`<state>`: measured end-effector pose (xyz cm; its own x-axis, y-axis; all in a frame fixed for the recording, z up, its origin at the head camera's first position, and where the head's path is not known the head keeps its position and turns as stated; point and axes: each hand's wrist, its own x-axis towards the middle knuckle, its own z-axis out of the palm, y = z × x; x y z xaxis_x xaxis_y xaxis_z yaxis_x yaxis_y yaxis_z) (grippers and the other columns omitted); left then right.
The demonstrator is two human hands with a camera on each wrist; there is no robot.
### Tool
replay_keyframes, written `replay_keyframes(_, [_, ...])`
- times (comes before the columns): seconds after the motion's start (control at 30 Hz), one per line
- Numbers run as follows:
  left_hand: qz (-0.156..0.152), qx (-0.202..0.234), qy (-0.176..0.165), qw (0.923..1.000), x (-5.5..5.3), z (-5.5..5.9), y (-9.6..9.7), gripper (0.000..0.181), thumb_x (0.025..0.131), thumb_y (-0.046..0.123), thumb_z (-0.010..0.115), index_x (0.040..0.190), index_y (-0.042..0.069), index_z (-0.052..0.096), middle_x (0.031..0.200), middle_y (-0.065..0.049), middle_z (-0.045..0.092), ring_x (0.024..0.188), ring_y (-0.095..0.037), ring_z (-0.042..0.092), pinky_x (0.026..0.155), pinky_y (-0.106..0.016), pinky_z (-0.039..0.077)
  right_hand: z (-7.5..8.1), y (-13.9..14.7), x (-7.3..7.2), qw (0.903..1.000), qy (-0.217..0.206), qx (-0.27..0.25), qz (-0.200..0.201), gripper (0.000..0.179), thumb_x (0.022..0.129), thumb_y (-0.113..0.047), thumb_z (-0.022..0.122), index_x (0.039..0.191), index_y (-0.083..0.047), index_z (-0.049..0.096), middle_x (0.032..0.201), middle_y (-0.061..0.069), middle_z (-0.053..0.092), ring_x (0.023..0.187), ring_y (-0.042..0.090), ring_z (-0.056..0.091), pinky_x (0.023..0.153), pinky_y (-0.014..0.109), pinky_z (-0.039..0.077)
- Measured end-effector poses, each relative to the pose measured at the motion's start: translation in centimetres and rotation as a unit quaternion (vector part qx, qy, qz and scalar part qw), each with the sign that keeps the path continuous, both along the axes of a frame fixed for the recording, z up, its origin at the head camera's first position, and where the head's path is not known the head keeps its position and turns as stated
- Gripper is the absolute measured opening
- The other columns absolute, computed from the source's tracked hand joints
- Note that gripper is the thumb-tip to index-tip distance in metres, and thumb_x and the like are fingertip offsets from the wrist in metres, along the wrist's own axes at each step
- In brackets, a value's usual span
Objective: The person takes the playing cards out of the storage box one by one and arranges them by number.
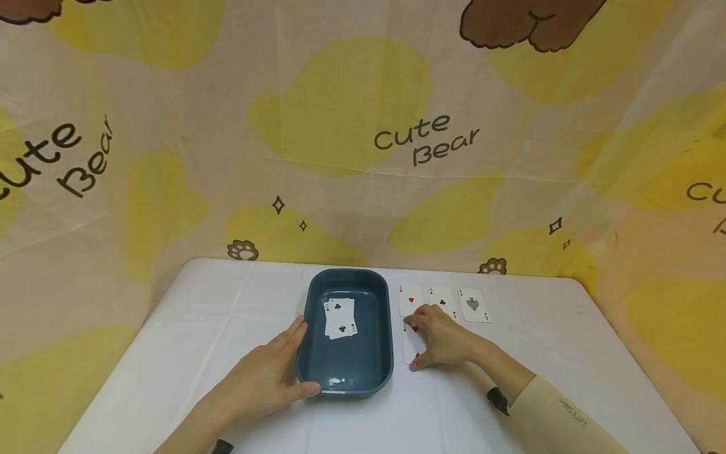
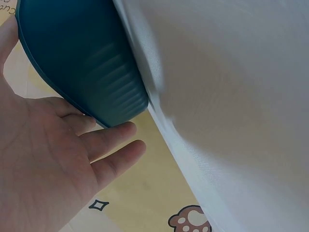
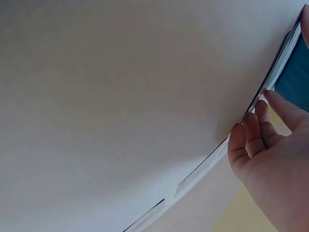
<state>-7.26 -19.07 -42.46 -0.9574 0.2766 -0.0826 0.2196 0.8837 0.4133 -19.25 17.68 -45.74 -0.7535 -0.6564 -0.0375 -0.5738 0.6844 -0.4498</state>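
A dark blue rectangular dish (image 1: 345,378) stands on the table, a two of clubs (image 1: 342,318) lying face up in it on at least one other card. My left hand (image 1: 266,372) rests against the dish's near left corner, its fingers fairly straight along the side and thumb at the front rim. Just right of the dish, my right hand (image 1: 445,337) holds a two of hearts (image 1: 409,347) between thumb and fingers at its near and far ends, covering part of it. Behind that hand lie the ace of hearts (image 1: 409,297), ace of clubs (image 1: 441,296) and ace of spades (image 1: 473,306).
A white cloth covers the table (image 1: 187,340). Behind it hangs a yellow and beige patterned curtain (image 1: 340,126) with "Cute Bear" lettering. The three aces form a row close to the table's far edge.
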Motion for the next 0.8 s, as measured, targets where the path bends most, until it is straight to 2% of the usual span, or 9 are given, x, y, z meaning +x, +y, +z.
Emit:
replay_keyframes(0.23, [0.000, 0.003, -0.002, 1.0000, 0.1, 0.0, -0.1, 0.116, 0.082, 0.075, 0.073, 0.166, 0.008, 0.029, 0.173, -0.005, 0.025, 0.150, -0.032, 0.042, 0.112, -0.061, 0.043, 0.6, 0.1, 0.2, 1.0000, 0.003, 0.002, 0.000, 0.083, 0.069, -0.038, 0.098, 0.137, -0.004, 0.065, 0.126, 0.009, 0.059, 0.115, 0.025, 0.050, 0.097, 0.046, 0.051])
replay_keyframes(0.57, [0.004, -0.003, -0.005, 1.0000, 0.1, 0.1, 0.0, 0.117, 0.081, 0.075, 0.073, 0.166, 0.007, 0.029, 0.172, -0.007, 0.026, 0.149, -0.033, 0.043, 0.111, -0.062, 0.044, 3.7, 0.3, 0.0, 0.9987, -0.019, -0.016, -0.044, 0.079, 0.079, -0.038, 0.092, 0.143, -0.004, 0.060, 0.140, 0.013, 0.054, 0.135, 0.037, 0.047, 0.112, 0.056, 0.044])
replay_keyframes(0.8, [0.005, 0.000, -0.002, 1.0000, 0.1, 0.2, 0.0, 0.116, 0.081, 0.074, 0.074, 0.165, 0.007, 0.030, 0.172, -0.007, 0.027, 0.149, -0.034, 0.042, 0.112, -0.062, 0.043, 5.0, 0.1, 0.0, 0.9991, -0.009, -0.030, -0.029, 0.076, 0.085, -0.041, 0.088, 0.144, -0.003, 0.059, 0.144, 0.016, 0.053, 0.135, 0.037, 0.049, 0.111, 0.058, 0.044])
